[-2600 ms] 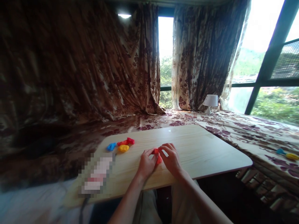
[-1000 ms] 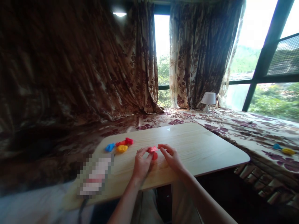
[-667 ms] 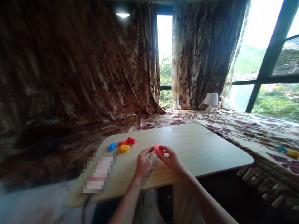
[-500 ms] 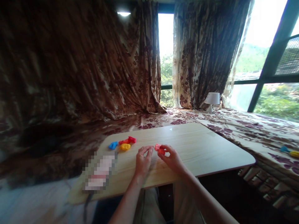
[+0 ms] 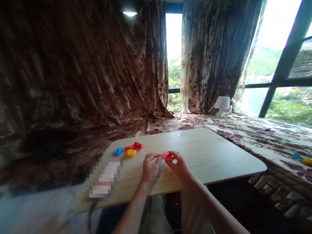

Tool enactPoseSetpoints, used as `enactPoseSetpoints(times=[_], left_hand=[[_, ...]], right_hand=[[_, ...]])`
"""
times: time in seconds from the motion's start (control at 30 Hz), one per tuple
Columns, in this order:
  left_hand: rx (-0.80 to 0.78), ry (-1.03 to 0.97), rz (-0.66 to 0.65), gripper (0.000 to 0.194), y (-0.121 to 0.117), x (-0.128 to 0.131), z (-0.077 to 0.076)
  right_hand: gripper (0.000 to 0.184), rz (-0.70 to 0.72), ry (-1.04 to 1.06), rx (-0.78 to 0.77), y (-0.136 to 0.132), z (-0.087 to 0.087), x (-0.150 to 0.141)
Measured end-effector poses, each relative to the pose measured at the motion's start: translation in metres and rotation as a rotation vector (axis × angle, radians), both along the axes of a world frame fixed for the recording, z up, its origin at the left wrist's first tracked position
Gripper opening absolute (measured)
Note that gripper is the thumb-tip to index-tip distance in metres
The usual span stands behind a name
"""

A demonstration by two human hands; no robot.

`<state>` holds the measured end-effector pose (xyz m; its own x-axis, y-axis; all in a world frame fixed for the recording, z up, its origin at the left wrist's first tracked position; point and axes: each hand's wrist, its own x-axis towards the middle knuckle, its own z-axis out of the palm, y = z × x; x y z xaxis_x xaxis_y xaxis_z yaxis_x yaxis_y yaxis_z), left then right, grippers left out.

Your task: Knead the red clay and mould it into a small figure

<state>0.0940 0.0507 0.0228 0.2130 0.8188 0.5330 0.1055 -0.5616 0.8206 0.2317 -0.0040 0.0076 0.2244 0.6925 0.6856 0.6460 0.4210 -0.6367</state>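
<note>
A small, crumpled, bright red soft piece (image 5: 165, 155) is held above the near middle of the wooden-topped table (image 5: 204, 146). My right hand (image 5: 179, 165) pinches it from the right between thumb and fingers. On its left end the thumb and forefinger of my left hand (image 5: 150, 167) are closed together, seemingly gripping its edge. Whether the piece is clay, cloth or something else cannot be made out. To the left on the table lie a crumpled blue piece (image 5: 118, 151), a yellow piece (image 5: 131, 153) and a longer red piece (image 5: 133, 146).
A blurred-out flat object (image 5: 104, 178) with a dark strap or cord lies at the table's left edge. Flowered fabric surrounds the table. A white lamp (image 5: 222, 103) stands behind on the right. Blue and yellow pieces (image 5: 307, 161) lie at far right.
My left hand has moved slightly right, and its fingertips now meet the red piece's left end. My right hand has barely shifted.
</note>
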Motion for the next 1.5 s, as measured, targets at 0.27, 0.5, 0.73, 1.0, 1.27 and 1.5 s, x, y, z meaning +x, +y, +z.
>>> enactPoseSetpoints(times=[0.27,0.5,0.73,1.0,1.27,1.5], left_hand=[[0.108,0.015,0.041,0.013,0.0004,0.0001,-0.0009],[0.182,0.017,0.076,0.013,-0.0034,-0.0006,0.0029],[0.139,-0.02,0.05,0.018,-0.0011,-0.0027,0.0005],[0.148,0.023,0.051,0.014,-0.0035,-0.0007,0.0033],[0.132,-0.006,0.056,0.015,-0.0034,-0.0022,0.0037],[0.118,0.044,0.028,0.014,-0.005,-0.0015,0.0045]], right_hand=[[0.021,0.016,0.011,-0.022,-0.0007,-0.0015,-0.0009],[0.019,0.027,0.037,-0.044,0.0008,-0.0036,-0.0017],[0.019,0.033,0.051,-0.019,0.0034,-0.0058,-0.0002],[0.018,0.035,0.041,-0.042,0.0021,-0.0046,-0.0015],[0.016,0.008,0.022,-0.049,-0.0008,-0.0003,-0.0017],[0.02,0.02,-0.006,-0.046,-0.0032,0.0028,-0.0029]])
